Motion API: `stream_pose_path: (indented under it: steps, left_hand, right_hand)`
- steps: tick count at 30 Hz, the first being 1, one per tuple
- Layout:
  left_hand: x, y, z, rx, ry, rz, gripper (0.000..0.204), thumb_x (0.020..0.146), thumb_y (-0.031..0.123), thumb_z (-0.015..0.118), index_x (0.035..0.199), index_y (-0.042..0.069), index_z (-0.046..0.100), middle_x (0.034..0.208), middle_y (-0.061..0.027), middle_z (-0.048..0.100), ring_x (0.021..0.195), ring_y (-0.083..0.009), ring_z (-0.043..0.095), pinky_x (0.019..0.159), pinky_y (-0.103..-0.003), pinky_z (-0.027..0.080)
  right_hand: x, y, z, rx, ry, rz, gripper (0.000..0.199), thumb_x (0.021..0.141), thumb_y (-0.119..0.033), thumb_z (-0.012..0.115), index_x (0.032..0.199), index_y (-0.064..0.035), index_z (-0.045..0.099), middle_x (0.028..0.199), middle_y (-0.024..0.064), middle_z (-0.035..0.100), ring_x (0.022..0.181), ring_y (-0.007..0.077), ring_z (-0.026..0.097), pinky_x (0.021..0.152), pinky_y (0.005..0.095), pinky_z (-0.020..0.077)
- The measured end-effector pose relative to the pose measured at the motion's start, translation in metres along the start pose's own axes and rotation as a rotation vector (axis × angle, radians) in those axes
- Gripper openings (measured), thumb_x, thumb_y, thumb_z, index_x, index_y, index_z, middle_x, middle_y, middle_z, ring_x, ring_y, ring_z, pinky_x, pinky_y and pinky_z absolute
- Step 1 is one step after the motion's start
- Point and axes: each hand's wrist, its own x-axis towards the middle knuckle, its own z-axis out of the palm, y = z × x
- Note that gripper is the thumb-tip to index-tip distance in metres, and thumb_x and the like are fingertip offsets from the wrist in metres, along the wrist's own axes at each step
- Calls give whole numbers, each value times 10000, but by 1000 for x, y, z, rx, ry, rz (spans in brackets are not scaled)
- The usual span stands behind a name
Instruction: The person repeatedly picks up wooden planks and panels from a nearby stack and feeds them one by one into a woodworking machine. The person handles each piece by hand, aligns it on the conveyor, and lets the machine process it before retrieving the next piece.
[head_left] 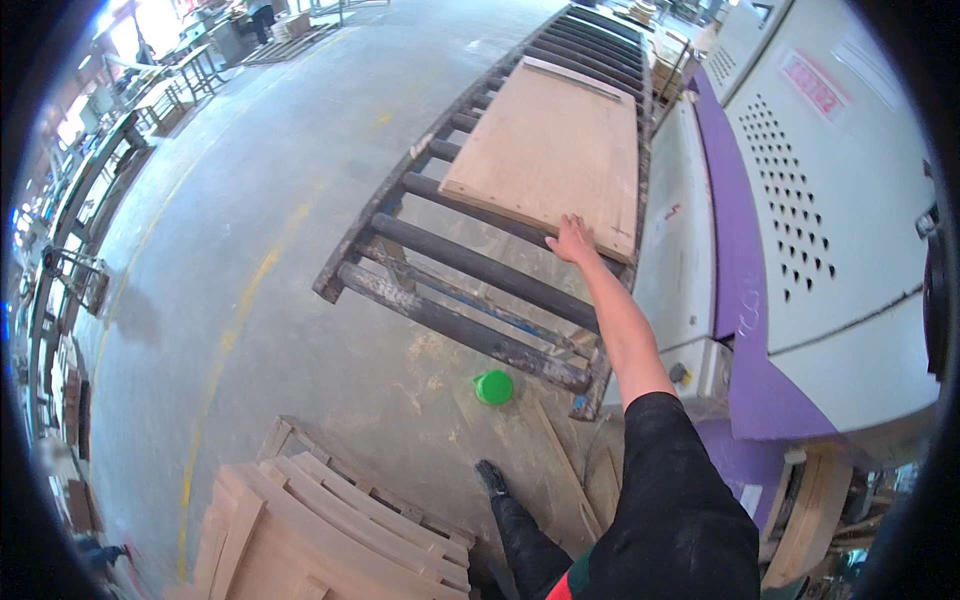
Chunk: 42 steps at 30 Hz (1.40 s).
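While resting on rollers point(480, 268), the pale flat panel point(550, 150) meets the open right hand point(572, 241).

The wooden board point(550, 150) is pale tan, lying on a roller conveyor point(480, 270) of dark grey, rust-flecked bars. The machine point(830, 200) beside it is off-white with a purple band and rows of small black holes. The sleeve point(670, 480) is black. A bright green cup point(493, 387) stands on the grey concrete floor point(260, 250), which carries faded yellow lines. The stacked planks point(320, 530) are light beige.
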Motion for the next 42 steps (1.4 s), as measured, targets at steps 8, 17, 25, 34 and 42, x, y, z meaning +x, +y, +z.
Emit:
stream_pose_path:
  steps: [8,17,25,34,42]
  left_hand:
    - [8,-24,9,306,183,186,498,878,391,586,1230,41,546,1010,-215,635,922,-325,612,825,-398,483]
    - [18,-33,3,21,45,312,559,893,439,545,1307,67,498,1197,-217,586,1111,-360,560,941,-392,446]
    - [-26,-7,-78,11,160,487,417,905,380,573,1208,94,571,997,-150,628,863,-261,567,749,-380,469]
    - [-13,-107,-120,-293,338,538,324,812,163,665,1089,5,607,852,-140,658,679,-187,634,628,-308,518]
    - [-29,29,-62,-770,-219,411,439,908,201,584,1274,-6,456,1080,-165,617,898,-242,645,779,-346,530]
  right_hand:
    - [7,-21,19,12,180,-12,631,831,-455,604,1236,13,481,1260,205,478,1181,349,473,966,490,394]
    - [-145,-76,32,-5,182,-158,642,848,-453,573,1231,49,454,1219,235,466,1153,363,458,959,490,366]
    - [-290,-90,74,-251,257,-241,257,838,-132,566,1074,-39,525,1074,132,529,1015,276,541,854,410,436]
    - [-429,-137,103,-208,300,-387,290,782,-133,608,1029,-37,490,1045,162,519,972,313,551,835,410,456]
    - [-534,-162,109,-168,86,-469,491,646,-165,757,1032,-40,482,1025,166,525,987,330,554,781,446,503]
